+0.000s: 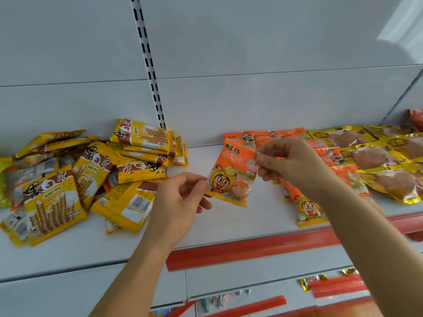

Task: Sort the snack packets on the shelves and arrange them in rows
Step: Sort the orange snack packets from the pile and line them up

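Orange packet (231, 172) hangs tilted between my hands above the shelf (229, 227): left hand (183, 197) pinches its lower-left corner, right hand (288, 163) its upper-right edge. Its matching orange row (304, 202) lies just right of it, nearer my right hand.

Person, head view: two forearms and two hands visible.

Left hand (180, 197): bare, no glove, no ring or band seen on the fingers that show; thumbnail short and unpainted. Left forearm: bare from the wrist down to the near edge of the picture, no sleeve, no watch or bracelet.

Right hand (290, 163): bare, no glove, no ring seen; nails short and plain. Right forearm: bare to the near right corner, no sleeve or cuff in view, nothing worn at the wrist.

No markings on either arm.
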The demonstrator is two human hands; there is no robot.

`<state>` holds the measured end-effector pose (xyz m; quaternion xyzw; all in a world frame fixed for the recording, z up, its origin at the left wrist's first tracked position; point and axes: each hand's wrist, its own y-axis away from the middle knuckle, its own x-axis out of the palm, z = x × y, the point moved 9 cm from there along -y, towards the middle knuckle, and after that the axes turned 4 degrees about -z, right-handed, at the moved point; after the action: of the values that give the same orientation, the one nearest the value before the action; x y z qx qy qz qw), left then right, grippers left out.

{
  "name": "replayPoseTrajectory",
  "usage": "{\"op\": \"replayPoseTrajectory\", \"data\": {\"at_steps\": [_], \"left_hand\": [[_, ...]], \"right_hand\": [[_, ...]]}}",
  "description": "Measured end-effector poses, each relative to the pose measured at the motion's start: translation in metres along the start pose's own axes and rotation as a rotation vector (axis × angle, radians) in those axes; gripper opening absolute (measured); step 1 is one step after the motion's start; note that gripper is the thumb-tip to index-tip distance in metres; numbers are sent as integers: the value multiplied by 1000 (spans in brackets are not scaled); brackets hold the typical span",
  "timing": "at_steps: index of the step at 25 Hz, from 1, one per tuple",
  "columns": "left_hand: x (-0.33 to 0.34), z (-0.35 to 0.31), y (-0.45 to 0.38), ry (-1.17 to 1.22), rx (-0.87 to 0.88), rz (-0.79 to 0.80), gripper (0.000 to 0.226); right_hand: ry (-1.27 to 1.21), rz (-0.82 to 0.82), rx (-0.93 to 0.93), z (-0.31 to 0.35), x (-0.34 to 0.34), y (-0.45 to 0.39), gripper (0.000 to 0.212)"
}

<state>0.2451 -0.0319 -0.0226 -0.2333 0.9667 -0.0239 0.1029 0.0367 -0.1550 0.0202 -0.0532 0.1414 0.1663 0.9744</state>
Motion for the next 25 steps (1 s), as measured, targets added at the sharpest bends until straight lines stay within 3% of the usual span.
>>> {"op": "replayPoseTrajectory", "data": {"at_steps": [5,8,17,25], "left_hand": [[42,-4,-28,-219,61,35,6],[59,3,-36,-276,44,28,5],[85,4,-41,-694,90,41,10],[94,-5,-37,-825,173,-33,13]], "right_hand": [[518,33,-135,13,-22,-69,3],[593,1,-150,11,-24,-94,8],[777,110,-213,-8,-6,-111,11],[879,125,-237,-12,-7,-113,11]]}}
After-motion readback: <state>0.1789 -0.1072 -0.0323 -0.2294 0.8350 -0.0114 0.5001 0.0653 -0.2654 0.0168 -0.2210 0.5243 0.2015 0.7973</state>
